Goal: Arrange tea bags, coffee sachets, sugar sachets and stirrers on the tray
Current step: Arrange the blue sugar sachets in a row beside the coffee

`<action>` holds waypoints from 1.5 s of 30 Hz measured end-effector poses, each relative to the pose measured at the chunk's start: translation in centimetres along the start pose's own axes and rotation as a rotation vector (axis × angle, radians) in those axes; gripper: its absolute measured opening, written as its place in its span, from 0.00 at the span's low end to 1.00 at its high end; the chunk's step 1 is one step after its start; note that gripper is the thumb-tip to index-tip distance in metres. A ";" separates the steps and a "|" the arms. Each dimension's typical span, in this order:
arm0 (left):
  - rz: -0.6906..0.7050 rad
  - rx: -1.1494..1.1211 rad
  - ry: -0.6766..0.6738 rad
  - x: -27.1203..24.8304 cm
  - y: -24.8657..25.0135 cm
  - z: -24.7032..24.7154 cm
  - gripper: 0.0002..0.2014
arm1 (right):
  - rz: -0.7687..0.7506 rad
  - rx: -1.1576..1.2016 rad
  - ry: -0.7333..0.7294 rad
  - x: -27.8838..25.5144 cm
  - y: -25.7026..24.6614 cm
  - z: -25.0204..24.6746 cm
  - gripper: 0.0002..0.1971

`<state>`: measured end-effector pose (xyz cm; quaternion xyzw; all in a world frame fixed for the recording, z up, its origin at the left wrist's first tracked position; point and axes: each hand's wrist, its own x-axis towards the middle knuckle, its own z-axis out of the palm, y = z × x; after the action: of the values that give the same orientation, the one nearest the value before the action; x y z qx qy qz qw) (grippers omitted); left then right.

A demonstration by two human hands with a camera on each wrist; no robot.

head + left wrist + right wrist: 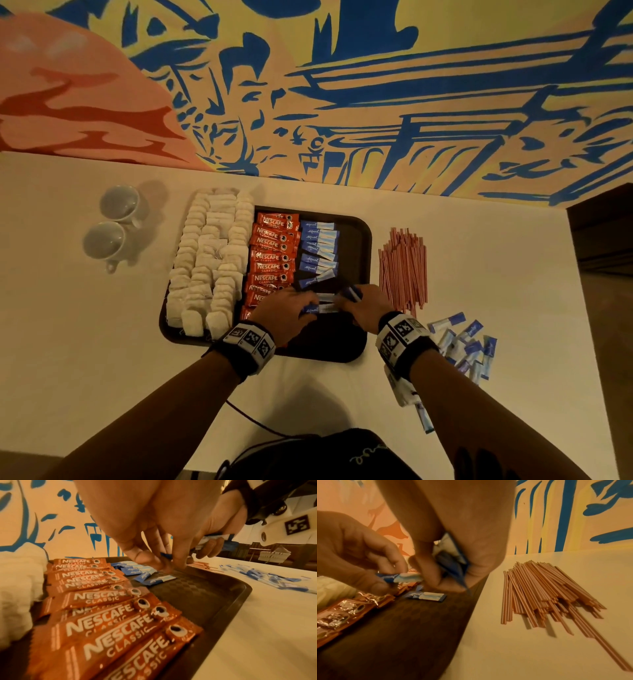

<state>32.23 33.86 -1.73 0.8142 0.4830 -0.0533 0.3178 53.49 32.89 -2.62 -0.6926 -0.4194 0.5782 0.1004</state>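
Observation:
On the dark tray (356,233) lie white tea bags (209,260) at the left, a column of orange Nescafe coffee sachets (272,257), and a column of blue sugar sachets (317,250). My left hand (305,308) hovers over the tray's near part, pinching one end of a blue sugar sachet (399,578) just above the tray floor. My right hand (356,303) touches that sachet's other end with its fingertips (428,580) and grips a bunch of sugar sachets (453,566) in its palm. Another sugar sachet (426,596) lies flat below them.
A heap of striped stirrers (404,267) lies on the white table right of the tray. Loose sugar sachets (462,342) are scattered near my right wrist. Two white cups (113,222) stand at the far left. A painted wall runs along the table's back edge.

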 end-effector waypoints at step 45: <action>-0.093 0.136 0.104 4.0 -1.5 1.8 0.18 | 0.132 -0.206 0.248 6.0 -3.6 0.7 0.27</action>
<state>33.48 36.40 -5.42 0.8121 0.5316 -0.0583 0.2336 51.09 39.11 -4.84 -0.7913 -0.4144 0.4477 0.0414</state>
